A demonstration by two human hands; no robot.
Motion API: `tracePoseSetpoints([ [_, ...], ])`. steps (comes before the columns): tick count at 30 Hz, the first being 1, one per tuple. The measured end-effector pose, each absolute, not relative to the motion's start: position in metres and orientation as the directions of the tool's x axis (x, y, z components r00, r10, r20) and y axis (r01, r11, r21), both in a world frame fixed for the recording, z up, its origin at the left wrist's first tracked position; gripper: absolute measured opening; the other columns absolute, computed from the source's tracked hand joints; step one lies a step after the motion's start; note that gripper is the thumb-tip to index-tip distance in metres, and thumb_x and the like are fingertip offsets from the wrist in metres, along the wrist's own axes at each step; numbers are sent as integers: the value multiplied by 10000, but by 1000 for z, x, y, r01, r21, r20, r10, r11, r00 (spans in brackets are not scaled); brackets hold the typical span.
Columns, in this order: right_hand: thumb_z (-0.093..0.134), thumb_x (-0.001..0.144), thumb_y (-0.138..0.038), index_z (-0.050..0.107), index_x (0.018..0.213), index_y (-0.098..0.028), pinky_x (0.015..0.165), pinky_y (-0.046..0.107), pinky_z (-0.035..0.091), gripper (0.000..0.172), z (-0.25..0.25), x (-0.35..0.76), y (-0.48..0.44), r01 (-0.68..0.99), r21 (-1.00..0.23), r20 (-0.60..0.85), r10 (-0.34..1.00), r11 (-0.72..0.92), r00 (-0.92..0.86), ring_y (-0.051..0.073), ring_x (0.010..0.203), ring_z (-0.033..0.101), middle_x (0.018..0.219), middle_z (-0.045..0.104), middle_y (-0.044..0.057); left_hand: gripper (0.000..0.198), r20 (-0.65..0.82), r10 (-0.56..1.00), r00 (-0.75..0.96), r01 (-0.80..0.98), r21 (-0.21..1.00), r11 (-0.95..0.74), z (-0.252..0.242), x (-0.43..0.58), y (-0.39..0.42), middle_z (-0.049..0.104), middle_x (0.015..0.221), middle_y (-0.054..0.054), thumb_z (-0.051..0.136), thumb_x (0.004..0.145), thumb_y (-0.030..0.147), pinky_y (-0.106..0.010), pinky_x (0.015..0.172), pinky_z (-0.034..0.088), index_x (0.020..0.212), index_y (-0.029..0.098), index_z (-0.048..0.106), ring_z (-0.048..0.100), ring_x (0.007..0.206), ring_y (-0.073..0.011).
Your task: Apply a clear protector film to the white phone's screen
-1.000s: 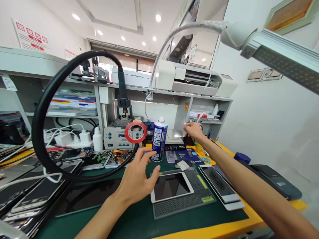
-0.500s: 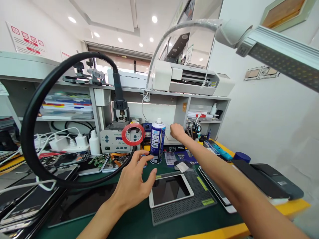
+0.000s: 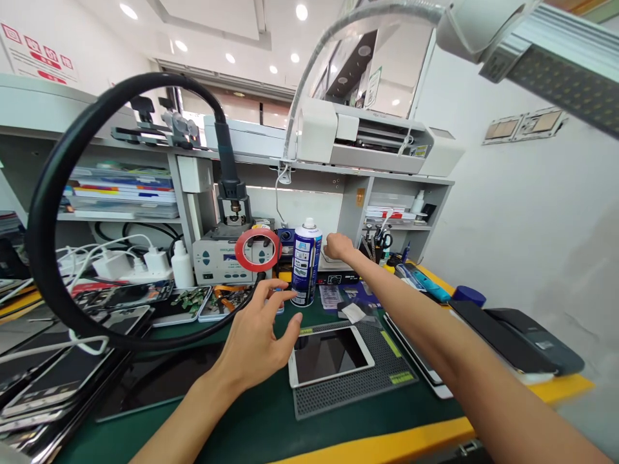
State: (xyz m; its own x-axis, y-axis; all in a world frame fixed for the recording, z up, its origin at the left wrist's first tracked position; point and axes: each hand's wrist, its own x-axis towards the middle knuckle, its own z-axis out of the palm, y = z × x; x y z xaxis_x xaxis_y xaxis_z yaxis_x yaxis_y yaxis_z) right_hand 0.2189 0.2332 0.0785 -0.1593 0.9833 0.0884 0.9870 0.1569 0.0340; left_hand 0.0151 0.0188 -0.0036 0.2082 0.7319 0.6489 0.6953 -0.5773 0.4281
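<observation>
My left hand hovers over the bench with its fingers apart and bent, holding nothing that I can see. Its fingertips come close to the lower part of a blue spray can with a white cap, which stands upright. Below and right of that hand lies a white tablet, dark screen up, on a grey perforated mat. My right hand is stretched far forward, just right of the can and above a black device with a knob. Its fingers are curled closed; whatever they grip is hidden.
A thick black hose loops at the left, over a stack of phone screens. A red tape ring hangs before a grey soldering station. Flat devices and a black case lie at right. A lamp juts overhead.
My right hand has shifted slightly left, nearer to the spray can. My left hand keeps nearly the same pose. The camera view has tilted a little.
</observation>
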Motion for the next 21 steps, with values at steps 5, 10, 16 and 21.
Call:
tracePoseSetpoints([
  [5,653,983,-365,616,1278,-148,907,448,564,368,88,238,230,986,-57,19,987,160,-159,256,1080,651,1285,623,121,303,647,729,223,693,420,-585,-4,13,20,546,1288,-94,521,983,407,-278,487,519,1244,267,582,659,754,-167],
  [10,631,998,-375,634,1232,-160,845,412,586,318,105,281,199,977,-123,-197,961,173,-195,224,995,674,1208,657,90,242,649,713,266,704,375,-604,-2,13,20,617,1165,-74,471,1001,359,-267,535,511,1181,246,584,654,786,-172],
  [16,715,937,-367,657,1222,-158,873,421,572,358,87,317,143,939,-227,-373,867,259,-330,229,995,690,1172,697,76,234,635,716,289,705,365,-608,1,16,19,632,1116,-78,466,993,349,-254,534,497,1143,229,600,637,746,-164],
  [21,897,723,-394,645,1248,-137,882,396,545,636,58,326,126,932,-267,-328,886,246,-328,249,980,681,1118,711,96,232,636,717,284,718,355,-599,1,15,20,635,1103,-81,467,983,355,-267,570,504,1118,229,607,622,784,-184],
])
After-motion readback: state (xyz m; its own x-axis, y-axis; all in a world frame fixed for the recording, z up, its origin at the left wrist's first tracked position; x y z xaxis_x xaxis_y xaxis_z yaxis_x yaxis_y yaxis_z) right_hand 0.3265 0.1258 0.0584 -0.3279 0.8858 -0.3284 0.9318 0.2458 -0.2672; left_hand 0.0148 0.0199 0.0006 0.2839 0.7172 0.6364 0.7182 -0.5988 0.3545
